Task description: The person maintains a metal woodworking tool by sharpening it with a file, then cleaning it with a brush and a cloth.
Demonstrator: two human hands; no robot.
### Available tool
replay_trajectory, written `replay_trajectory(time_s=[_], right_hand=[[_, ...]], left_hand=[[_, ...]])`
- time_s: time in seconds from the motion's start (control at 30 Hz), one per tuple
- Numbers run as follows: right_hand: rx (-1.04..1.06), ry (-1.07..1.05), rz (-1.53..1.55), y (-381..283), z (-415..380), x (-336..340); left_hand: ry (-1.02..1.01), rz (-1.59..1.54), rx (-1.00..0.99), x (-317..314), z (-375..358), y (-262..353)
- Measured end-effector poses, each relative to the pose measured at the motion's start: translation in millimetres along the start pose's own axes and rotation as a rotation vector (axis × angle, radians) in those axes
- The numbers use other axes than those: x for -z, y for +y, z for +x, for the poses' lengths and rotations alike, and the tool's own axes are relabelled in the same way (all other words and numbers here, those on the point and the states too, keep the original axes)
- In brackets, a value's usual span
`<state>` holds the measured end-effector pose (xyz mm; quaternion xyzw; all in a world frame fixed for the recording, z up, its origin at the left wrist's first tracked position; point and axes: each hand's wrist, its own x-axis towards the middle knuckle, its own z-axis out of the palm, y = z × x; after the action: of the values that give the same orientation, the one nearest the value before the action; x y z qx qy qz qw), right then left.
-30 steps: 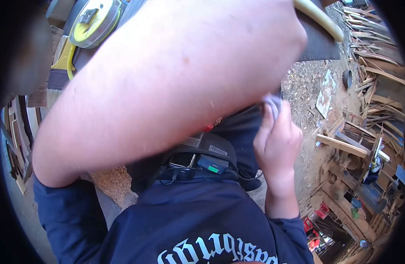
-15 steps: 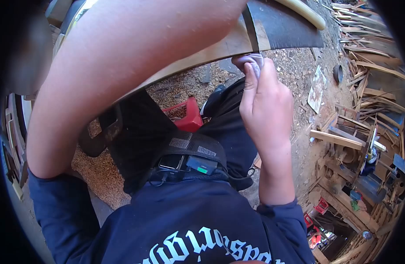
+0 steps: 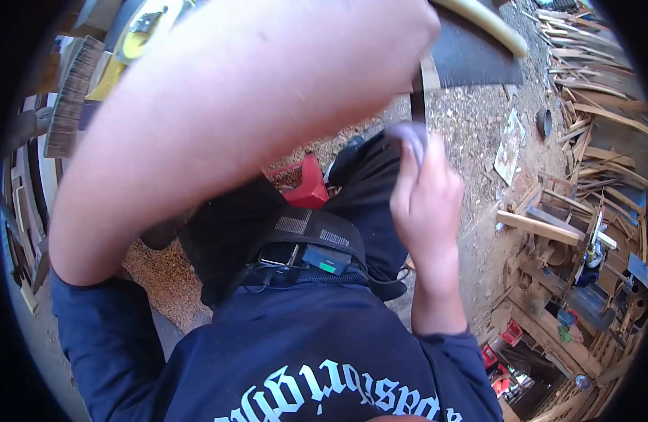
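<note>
My right hand [image 3: 429, 200] is closed around a pale purple cloth [image 3: 408, 133], bunched between thumb and fingers and blurred by motion. The cloth is at the lower end of a narrow dark strip [image 3: 418, 105], which looks like a flat blade. My left arm crosses the upper view, and my left hand [image 3: 424, 22] is at the top edge beside the strip's upper part, its fingers hidden. Just right of it lies a wide dark flat sheet [image 3: 471, 56] with a straight lower edge, and a pale curved wooden piece [image 3: 489, 27] lies over it.
A brush [image 3: 74, 98] and a yellow tool [image 3: 144, 35] are at the upper left. A red plastic object [image 3: 306, 183] is between my legs, among wood shavings [image 3: 162, 271]. Wood offcuts [image 3: 605, 148] and a cluttered machine [image 3: 584, 246] line the right.
My right hand has pulled the cloth toward my body, and more of the dark strip shows beyond the bench. My left forearm has shifted right and toward me, uncovering the brush and yellow tool.
</note>
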<state>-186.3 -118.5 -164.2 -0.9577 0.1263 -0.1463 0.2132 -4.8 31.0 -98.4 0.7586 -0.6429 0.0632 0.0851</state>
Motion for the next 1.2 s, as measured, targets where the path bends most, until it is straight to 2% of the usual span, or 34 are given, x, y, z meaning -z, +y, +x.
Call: replay_trajectory(time_s=[0.13, 0.2, 0.27, 0.47, 0.63, 0.7, 0.73, 0.77, 0.83, 0.87, 0.97, 1.07, 1.1, 1.2], right_hand=[[-0.017, -0.081, -0.047, 4, -14, 10], [0.041, -0.013, -0.056, 2, 14, 4], [-0.001, -0.050, -0.137, 2, 20, 2], [0.011, -0.010, 0.000, 8, -13, -1], [0.027, -0.017, -0.054, 10, 12, -7], [0.029, 0.008, -0.016, 10, 10, -9], [0.001, 0.003, -0.006, 9, 3, -10], [-0.028, -0.001, 0.003, 9, -5, -10], [0.049, 0.038, 0.072, 11, -17, -9], [0.064, 0.034, 0.076, 12, -13, -10], [0.059, 0.014, -0.010, 11, 15, -12], [-0.001, 0.032, -0.056, 7, 19, -16], [-0.012, 0.034, -0.007, 8, 8, -15], [0.031, 0.061, 0.161, 14, -20, -18]], left_hand=[[-0.013, -0.004, 0.005, 6, 1, 0], [0.007, 0.040, 0.051, 3, 7, -5], [0.018, 0.075, 0.100, 2, 11, -7], [-0.070, 0.010, 0.002, 8, 7, -1], [-0.089, 0.086, 0.203, 11, 29, -8], [-0.026, 0.239, 0.188, 5, 24, 4], [-0.041, 0.185, 0.148, 8, 21, -1], [-0.124, 0.083, 0.071, 13, 22, -2], [-0.329, -0.133, 0.006, 38, 27, -6], [-0.268, -0.086, -0.019, 30, 24, -5], [0.028, 0.134, 0.131, 6, 20, -9], [-0.012, 0.289, 0.144, 0, 24, -2], [-0.061, 0.121, 0.077, 4, 22, -1], [-0.123, 0.044, -0.085, 10, 17, -5]])
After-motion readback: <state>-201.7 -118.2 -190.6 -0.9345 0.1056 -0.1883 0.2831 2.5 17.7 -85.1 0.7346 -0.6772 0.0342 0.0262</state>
